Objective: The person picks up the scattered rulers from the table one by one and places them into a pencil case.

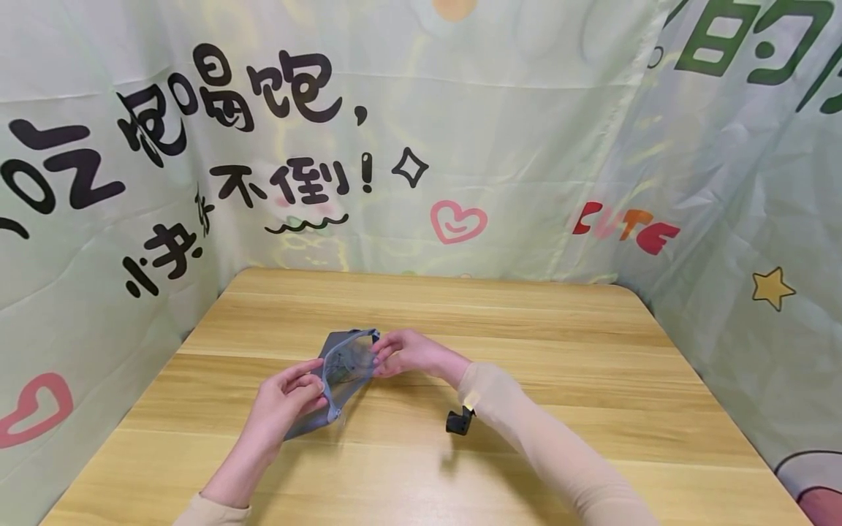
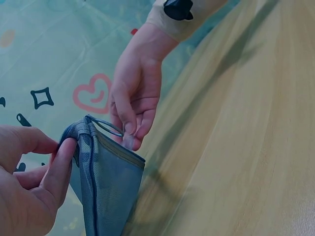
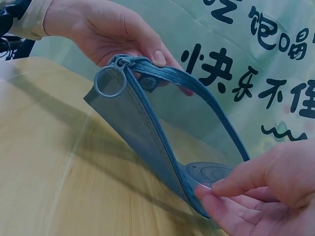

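A blue-grey zippered pouch (image 1: 349, 369) stands tilted on the table with its mouth unzipped and spread. My left hand (image 1: 286, 398) pinches one edge of the mouth between thumb and fingers. At the opposite end of the opening is my right hand (image 1: 408, 352). In the right wrist view, its thumb and fingers pinch the clear rim of a round, flat plastic piece (image 3: 209, 171) with dark concentric rings, partly inside the pouch. A ring-shaped zipper pull (image 3: 110, 81) hangs by the left hand's end.
The pouch is on a wooden table (image 1: 526, 329). Printed cloth walls (image 1: 500, 146) stand behind it and along both sides. A small black device (image 1: 458, 421) is strapped at my right wrist.
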Available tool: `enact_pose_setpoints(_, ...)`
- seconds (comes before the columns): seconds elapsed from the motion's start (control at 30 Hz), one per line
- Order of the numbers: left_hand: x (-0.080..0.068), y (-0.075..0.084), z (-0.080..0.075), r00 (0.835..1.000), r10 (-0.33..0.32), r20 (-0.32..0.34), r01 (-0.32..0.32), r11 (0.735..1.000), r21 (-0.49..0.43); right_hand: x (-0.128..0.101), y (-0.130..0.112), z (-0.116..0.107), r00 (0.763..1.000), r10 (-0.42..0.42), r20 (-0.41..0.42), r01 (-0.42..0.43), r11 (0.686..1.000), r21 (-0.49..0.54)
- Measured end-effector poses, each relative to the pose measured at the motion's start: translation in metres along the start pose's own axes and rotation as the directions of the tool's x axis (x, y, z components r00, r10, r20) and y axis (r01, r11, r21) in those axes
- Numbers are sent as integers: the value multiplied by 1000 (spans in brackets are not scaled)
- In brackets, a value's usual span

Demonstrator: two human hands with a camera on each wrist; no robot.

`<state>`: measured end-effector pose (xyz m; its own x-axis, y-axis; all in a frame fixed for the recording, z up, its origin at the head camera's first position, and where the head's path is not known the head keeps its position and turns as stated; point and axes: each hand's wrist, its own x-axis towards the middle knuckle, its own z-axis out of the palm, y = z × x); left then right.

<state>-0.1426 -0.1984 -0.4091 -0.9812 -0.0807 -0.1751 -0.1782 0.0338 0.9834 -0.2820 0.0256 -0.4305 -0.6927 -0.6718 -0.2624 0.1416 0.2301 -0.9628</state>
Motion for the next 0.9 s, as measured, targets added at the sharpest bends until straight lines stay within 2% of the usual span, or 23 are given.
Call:
enact_pose_setpoints(0.67,-1,3,-3,1000,3,-1,-3,1000,-13,12,-11,16,1000,20,-15,-20,1000,-9)
enact_pose_setpoints(0.9,0,3,-1,1000,12,-5,-12,1000,-10,14,-12,20,1000,-2,-16,1,998,-69)
